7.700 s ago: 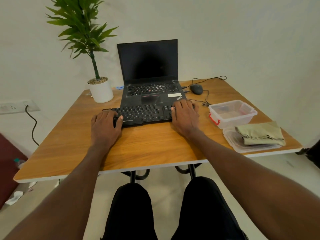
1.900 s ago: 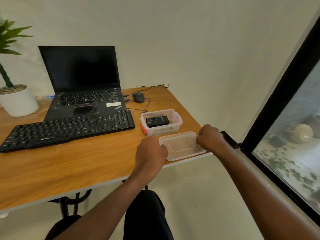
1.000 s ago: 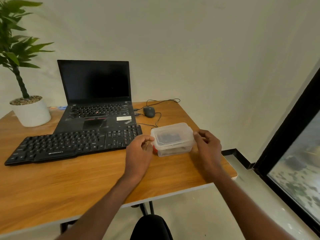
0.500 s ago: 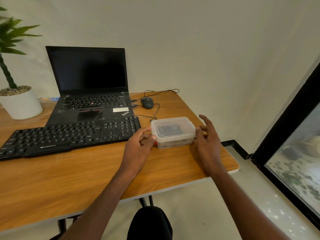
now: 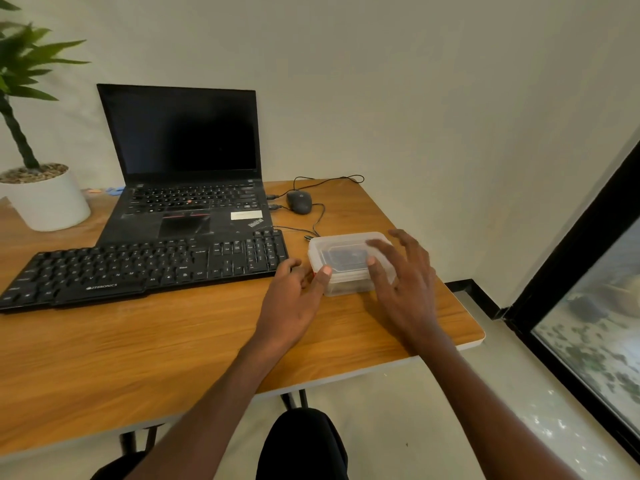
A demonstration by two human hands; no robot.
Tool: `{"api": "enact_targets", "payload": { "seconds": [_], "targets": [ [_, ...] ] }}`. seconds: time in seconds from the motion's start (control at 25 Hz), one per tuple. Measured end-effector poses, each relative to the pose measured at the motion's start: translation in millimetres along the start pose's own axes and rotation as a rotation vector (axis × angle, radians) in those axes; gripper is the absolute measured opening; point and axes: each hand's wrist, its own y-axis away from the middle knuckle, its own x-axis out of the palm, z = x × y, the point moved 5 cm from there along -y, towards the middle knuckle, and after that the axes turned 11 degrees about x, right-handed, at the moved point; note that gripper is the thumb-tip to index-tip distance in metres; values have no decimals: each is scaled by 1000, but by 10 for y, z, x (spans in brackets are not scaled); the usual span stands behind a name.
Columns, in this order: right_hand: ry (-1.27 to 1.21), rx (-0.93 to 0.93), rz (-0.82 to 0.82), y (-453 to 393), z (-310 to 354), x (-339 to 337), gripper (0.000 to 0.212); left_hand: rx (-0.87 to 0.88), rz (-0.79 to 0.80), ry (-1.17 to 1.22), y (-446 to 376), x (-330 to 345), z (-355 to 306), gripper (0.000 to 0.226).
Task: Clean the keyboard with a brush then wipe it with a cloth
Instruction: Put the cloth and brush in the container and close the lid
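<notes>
Both hands close on a lidded plastic box [image 5: 346, 261] at the tabletop's [image 5: 173, 341] right end.
Left hand [image 5: 294, 299] thumb touches its corner; right hand [image 5: 401, 282] lies spread, fingers straight, over the lid. The keyboard [image 5: 145, 268] sits just left, before a laptop [image 5: 187, 174].

Soft, even daylight filled the room — apparently from the window [image 5: 595, 327] at right. Shadows under the hands were faint. Wide-angle distortion bent the edges, and the right hand [image 5: 403, 289] was slightly motion-blurred.
</notes>
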Motion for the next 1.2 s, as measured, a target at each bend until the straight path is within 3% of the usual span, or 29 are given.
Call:
{"api": "enact_targets", "payload": {
  "seconds": [0.08, 0.2, 0.36, 0.48, 0.56, 0.68, 0.84, 1.08, 1.2],
  "targets": [
    [17, -46, 56, 18, 37, 50, 34, -7, 6, -69, 12, 39, 0, 73],
    [-129, 81, 128, 16, 0, 40, 30, -45, -7, -106, 14, 86, -15, 70],
    [-193, 101, 161, 5, -26, 47, 28, -223, -146, 126, -33, 127, 84, 55],
    [-254, 133, 145, -13, -76, 46, 33, -267, -240, 141, 40, 117, -34, 46],
    [-245, 146, 125, -22, -99, 46, 45, -324, -237, 85, 60, 132, -93, 37],
    [-251, 161, 123, -31, -129, 58, 49, -455, -148, 198, -66, 187, -42, 59],
    [-259, 158, 137, -39, -161, 70, 46, -623, -139, 445, -139, 174, -55, 37],
    [-271, 160, 136, -39, -159, 55, 48, -677, -155, 549, -146, 114, -38, 34],
    [-287, 174, 139, -34, -147, 48, 50, -547, -358, 435, -101, 72, -34, 30]
  ]
}}
